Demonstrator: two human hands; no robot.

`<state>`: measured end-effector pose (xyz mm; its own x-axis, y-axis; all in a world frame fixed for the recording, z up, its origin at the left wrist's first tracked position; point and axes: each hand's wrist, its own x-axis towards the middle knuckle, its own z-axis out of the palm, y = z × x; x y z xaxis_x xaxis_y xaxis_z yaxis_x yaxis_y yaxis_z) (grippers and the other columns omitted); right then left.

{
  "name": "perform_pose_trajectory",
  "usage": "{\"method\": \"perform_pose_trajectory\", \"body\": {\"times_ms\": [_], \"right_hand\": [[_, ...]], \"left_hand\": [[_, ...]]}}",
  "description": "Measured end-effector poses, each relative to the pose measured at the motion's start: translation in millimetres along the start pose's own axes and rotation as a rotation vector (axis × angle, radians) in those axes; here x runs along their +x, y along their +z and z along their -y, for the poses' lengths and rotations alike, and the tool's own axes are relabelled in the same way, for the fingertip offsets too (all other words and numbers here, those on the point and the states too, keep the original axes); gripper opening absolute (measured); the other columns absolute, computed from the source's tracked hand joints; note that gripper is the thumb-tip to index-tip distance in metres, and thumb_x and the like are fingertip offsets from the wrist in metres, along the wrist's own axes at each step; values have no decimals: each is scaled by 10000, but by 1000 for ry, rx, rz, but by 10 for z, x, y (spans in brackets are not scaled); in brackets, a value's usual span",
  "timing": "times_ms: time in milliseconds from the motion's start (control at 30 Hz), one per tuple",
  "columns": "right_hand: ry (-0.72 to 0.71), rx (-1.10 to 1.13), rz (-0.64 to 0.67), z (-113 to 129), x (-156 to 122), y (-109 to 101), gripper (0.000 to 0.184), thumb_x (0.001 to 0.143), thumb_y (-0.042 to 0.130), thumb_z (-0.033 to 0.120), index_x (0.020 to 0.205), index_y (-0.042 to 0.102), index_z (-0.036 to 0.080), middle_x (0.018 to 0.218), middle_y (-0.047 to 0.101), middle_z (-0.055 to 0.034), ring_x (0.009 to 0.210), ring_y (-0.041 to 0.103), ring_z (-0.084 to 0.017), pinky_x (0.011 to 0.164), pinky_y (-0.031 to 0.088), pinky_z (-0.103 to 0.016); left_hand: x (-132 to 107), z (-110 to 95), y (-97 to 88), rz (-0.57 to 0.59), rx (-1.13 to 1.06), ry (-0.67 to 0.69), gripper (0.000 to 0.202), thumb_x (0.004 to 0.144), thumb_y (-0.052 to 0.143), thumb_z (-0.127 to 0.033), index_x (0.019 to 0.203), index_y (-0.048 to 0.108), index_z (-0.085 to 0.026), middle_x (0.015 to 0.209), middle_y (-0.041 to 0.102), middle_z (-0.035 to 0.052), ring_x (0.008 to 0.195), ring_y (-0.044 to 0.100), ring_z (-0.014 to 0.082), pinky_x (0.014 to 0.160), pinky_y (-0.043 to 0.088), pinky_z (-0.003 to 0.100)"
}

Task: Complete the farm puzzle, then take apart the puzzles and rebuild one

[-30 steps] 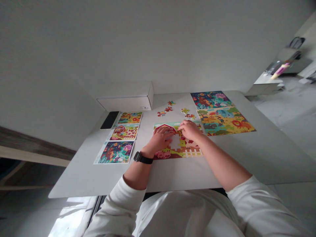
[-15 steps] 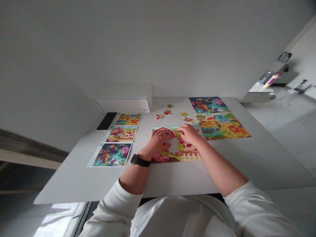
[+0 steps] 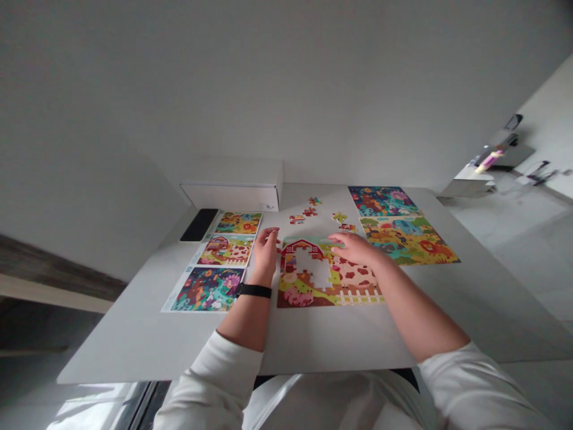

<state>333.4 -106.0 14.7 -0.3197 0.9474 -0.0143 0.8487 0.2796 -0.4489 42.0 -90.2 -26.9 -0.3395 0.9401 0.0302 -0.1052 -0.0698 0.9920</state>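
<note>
A farm jigsaw puzzle (image 3: 358, 276) with a red barn, a cow, a pig and a white fence lies in front of me, a gap near its middle showing the bare table. Upright at the puzzle's left edge is my left hand (image 3: 267, 254), its fingers stretched forward and holding nothing visible. My right hand (image 3: 356, 248) hovers or rests over the upper right part of the puzzle, fingers reaching left and apart, with no piece seen in them. Beyond the puzzle are several loose pieces, among them a red one (image 3: 310, 212), a yellow-green one (image 3: 339, 217) and a red-and-white one (image 3: 297, 220).
Three small picture cards, including a farm card (image 3: 225, 250), line the left side beside a black phone (image 3: 199, 225). Behind them stands a white box (image 3: 233, 194) against the wall. At right lie a finished-looking safari picture (image 3: 405, 239) and a dark blue animal picture (image 3: 382, 201).
My left hand has moved off the barn to the puzzle's left edge, uncovering the gap. My right hand has straightened its fingers and stays near the top right.
</note>
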Motion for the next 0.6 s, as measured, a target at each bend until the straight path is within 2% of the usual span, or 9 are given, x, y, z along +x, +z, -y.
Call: {"method": "perform_pose_trajectory", "body": {"times_ms": [100, 167, 300, 400, 500, 600], "right_hand": [[24, -46, 74, -103, 174, -157, 311, 957, 754, 289, 1265, 790, 259, 1197, 821, -77, 1069, 770, -239, 950, 572, -334], [95, -83, 77, -239, 329, -262, 265, 950, 754, 287, 1207, 812, 252, 1159, 833, -75, 1031, 777, -238, 901, 570, -315], [311, -159, -7, -609, 653, -404, 262, 929, 747, 243, 1181, 816, 223, 1155, 839, -84, 1057, 780, -255, 883, 560, -308], [394, -167, -98, -851, 865, -406, 303, 862, 796, 203, 1163, 820, 224, 1153, 840, -92, 1091, 778, -281, 928, 561, -324], [405, -142, -138, -999, 1041, -332, 297, 811, 853, 272, 1101, 824, 215, 1126, 841, -121, 1069, 782, -312, 921, 581, -364], [260, -39, -187, -1068, 1181, -234, 301, 738, 906, 331, 1009, 824, 228, 1021, 845, -111, 969, 787, -297, 862, 596, -370]], "left_hand": [[-3, -38, 38, 16, -188, -98, 256, 741, 754, -413, 921, 746, -231, 1041, 686, 26, 667, 561, 101, 454, 354, 180], [-9, -72, 69, 32, -270, -143, 260, 710, 785, -398, 899, 738, -225, 1028, 676, 18, 635, 538, 79, 444, 324, 170], [-4, -119, 105, 60, -356, -194, 264, 706, 800, -389, 894, 727, -219, 1012, 677, 13, 617, 546, 64, 444, 310, 168], [3, -137, 105, 62, -394, -221, 286, 700, 792, -397, 914, 721, -220, 1034, 695, 15, 607, 557, 60, 443, 311, 178], [7, -151, 98, 51, -407, -245, 326, 680, 790, -395, 941, 715, -215, 1052, 703, 20, 602, 556, 57, 447, 322, 181], [18, -153, 91, 59, -396, -254, 342, 696, 782, -407, 966, 703, -213, 1070, 698, 23, 611, 553, 56, 451, 323, 178]]}}
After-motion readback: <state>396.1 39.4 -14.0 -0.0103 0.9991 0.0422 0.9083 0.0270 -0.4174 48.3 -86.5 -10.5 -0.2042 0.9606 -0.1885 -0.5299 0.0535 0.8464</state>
